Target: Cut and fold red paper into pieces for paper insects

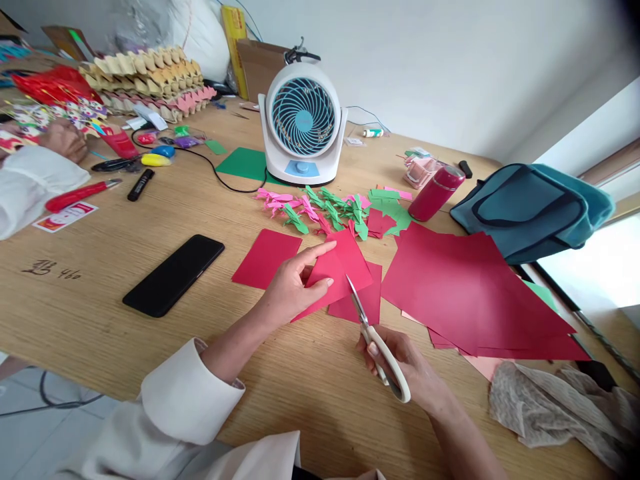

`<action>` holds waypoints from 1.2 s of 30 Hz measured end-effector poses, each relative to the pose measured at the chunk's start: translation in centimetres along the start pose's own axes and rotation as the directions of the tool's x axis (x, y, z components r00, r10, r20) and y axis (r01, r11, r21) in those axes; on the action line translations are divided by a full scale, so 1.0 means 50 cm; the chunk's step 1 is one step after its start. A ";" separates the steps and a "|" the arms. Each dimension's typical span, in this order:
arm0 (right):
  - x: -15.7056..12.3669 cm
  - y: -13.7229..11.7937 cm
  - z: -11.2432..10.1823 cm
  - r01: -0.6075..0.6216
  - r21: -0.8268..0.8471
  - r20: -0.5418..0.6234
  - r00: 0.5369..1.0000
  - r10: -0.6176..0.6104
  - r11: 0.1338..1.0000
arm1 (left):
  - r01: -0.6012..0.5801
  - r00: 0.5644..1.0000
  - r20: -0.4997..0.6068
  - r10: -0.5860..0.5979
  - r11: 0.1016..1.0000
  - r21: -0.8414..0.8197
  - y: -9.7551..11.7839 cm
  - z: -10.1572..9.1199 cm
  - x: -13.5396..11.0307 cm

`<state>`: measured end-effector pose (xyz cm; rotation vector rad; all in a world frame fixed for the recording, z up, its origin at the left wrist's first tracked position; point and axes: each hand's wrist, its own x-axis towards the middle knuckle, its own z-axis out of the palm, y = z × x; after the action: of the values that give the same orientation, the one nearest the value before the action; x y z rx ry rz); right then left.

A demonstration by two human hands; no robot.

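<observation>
In mid-frame, my left hand [290, 285] is pinching red paper [346, 250] between thumb and fingers. From lower right, my right hand [414, 365] is wrapping round the scissors [383, 348], their long axis slanting up-left, nearly closed blades overlapping the paper, which is looking plain and straight-edged.

Single view, head-worn, looking forward and down across the wooden desk [300, 387] from the wearer's own side. Closest: beige sleeve [193, 393] at 7–8 o'clock. Scissors [381, 342] near, 5 o'clock off centre. Mid-range: white tabletop fan [304, 120] at 12. Farther: egg trays [150, 73] at 10, white wall [435, 60] at 1. Tiled floor [45, 427] peeks in at 8. Wide field, stretched toward edges; corners dark at 2 and 4.
</observation>
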<state>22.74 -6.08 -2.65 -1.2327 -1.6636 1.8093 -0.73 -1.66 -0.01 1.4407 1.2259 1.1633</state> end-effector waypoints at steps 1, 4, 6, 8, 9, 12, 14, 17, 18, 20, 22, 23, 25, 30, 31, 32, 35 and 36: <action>-0.001 0.000 0.000 -0.001 -0.001 0.001 1.000 0.001 1.000 | 0.000 1.000 -0.003 0.000 1.000 0.003 0.001 0.001 0.000; -0.002 0.000 0.000 -0.001 0.000 0.005 1.000 0.001 1.000 | 0.001 1.000 -0.010 -0.001 1.000 0.001 0.002 0.002 -0.001; -0.002 -0.001 0.000 -0.004 0.004 0.008 1.000 0.004 1.000 | 0.000 1.000 -0.012 0.000 1.000 -0.001 0.003 0.003 -0.002; -0.001 -0.002 0.001 -0.008 0.008 0.008 1.000 0.008 1.000 | 0.003 1.000 -0.010 -0.003 1.000 -0.003 0.004 0.003 -0.002; -0.001 -0.003 0.001 -0.007 0.009 0.008 1.000 0.007 1.000 | 0.007 1.000 -0.009 -0.007 1.000 -0.004 0.004 0.003 -0.002; 0.000 -0.004 0.000 0.001 0.009 0.007 1.000 -0.001 1.000 | 0.019 1.000 -0.004 -0.019 1.000 -0.019 0.007 0.003 -0.003; 0.000 -0.003 0.000 -0.001 0.007 0.008 1.000 0.001 1.000 | 0.027 1.000 0.004 -0.027 0.999 -0.039 0.009 0.003 -0.003; 0.000 0.000 -0.001 -0.001 0.003 0.006 1.000 0.001 1.000 | 0.038 0.999 0.016 -0.037 0.998 -0.058 0.009 0.003 -0.003; 0.001 0.000 -0.001 0.000 0.002 0.006 1.000 0.000 1.000 | 0.040 0.999 0.018 -0.039 0.997 -0.059 0.009 0.003 -0.003; 0.000 0.001 0.000 -0.004 0.009 0.006 1.000 0.004 1.000 | 0.036 0.999 0.017 -0.035 0.998 -0.054 0.008 0.003 -0.003; 0.000 0.000 0.001 -0.014 0.035 0.019 1.000 0.013 0.999 | 0.037 0.999 0.016 -0.037 0.998 -0.049 0.009 0.002 -0.004; -0.001 -0.001 0.002 -0.017 0.053 0.030 0.999 0.016 0.998 | 0.043 0.999 0.017 -0.043 0.998 -0.049 0.011 0.001 -0.006; -0.002 -0.006 0.004 -0.012 0.089 0.056 0.998 0.007 0.996 | 0.065 0.998 0.017 -0.064 0.997 -0.045 0.020 -0.002 -0.011; -0.003 -0.014 0.014 0.017 0.169 0.122 0.992 -0.038 0.985 | 0.115 0.993 0.021 -0.117 0.991 0.065 0.053 -0.017 -0.030; -0.003 -0.014 0.017 0.018 0.187 0.134 0.990 -0.044 0.982 | 0.111 0.994 0.010 -0.112 0.989 0.103 0.058 -0.020 -0.033; -0.003 -0.015 0.020 0.017 0.204 0.144 0.988 -0.048 0.979 | 0.101 0.995 -0.006 -0.101 0.985 0.143 0.062 -0.023 -0.036; -0.005 -0.018 0.027 0.002 0.231 0.153 0.988 -0.038 0.973 | 0.067 0.997 -0.048 -0.056 0.965 0.254 0.066 -0.030 -0.042; -0.006 -0.019 0.029 -0.007 0.233 0.153 0.988 -0.029 0.972 | 0.061 0.997 -0.054 -0.048 0.957 0.284 0.066 -0.032 -0.043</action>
<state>21.49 -6.97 -1.80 -1.0025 -1.4788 2.0713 -1.93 -4.09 3.25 1.5856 1.5053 1.0178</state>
